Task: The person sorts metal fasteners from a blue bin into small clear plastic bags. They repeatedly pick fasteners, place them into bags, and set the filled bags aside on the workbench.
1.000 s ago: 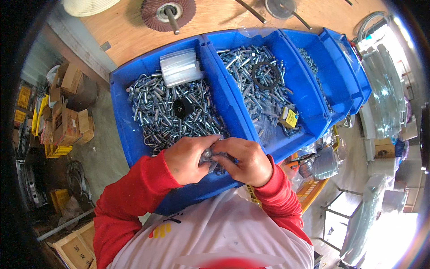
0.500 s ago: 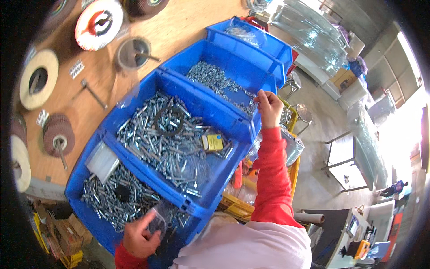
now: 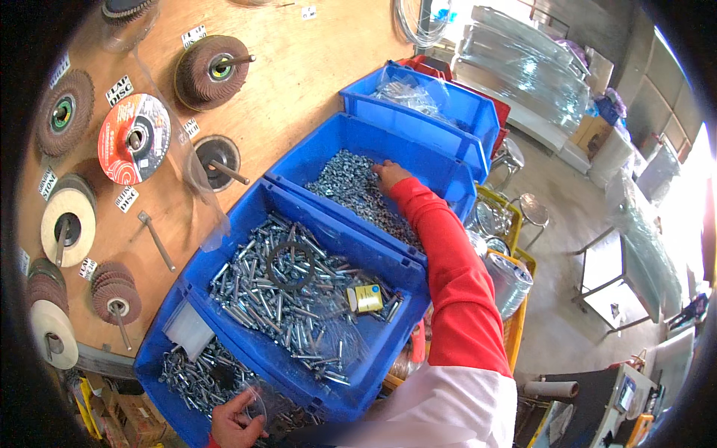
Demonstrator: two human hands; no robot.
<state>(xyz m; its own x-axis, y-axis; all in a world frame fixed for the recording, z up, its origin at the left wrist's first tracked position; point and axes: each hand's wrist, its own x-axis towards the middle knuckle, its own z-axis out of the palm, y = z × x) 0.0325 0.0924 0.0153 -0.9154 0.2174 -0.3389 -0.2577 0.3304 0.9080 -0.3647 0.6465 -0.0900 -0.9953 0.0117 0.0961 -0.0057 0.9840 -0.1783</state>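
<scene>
My right hand [image 3: 390, 176] reaches down into a blue bin [image 3: 321, 142] and touches a heap of small metal nuts [image 3: 345, 176]. Its fingers are curled together; whatever is between them is hidden. Low in the view, my left hand [image 3: 237, 421] pinches the edge of a clear plastic cup-like container [image 3: 258, 405], whose exact kind I cannot make out. It hangs over the nearest blue bin [image 3: 160, 366], which holds bolts [image 3: 196, 372] and a clear plastic packet [image 3: 188, 330]. Between my hands, another bin [image 3: 314, 216] contains loose bolts [image 3: 261, 306], a dark ring [image 3: 291, 266] and a small yellow box [image 3: 366, 299].
A wooden board [image 3: 276, 82] on the left carries flap discs [image 3: 213, 71], a red cutting disc [image 3: 134, 140] and metal pegs. Beyond the nuts stands a bin with plastic bags [image 3: 411, 93]. Yellow crates [image 3: 515, 328] stand to the right, stools [image 3: 532, 210] farther off.
My right hand has gone from above the bin's right edge down into the nuts. My view has shifted, showing more of the board. My left hand still holds the clear plastic container.
</scene>
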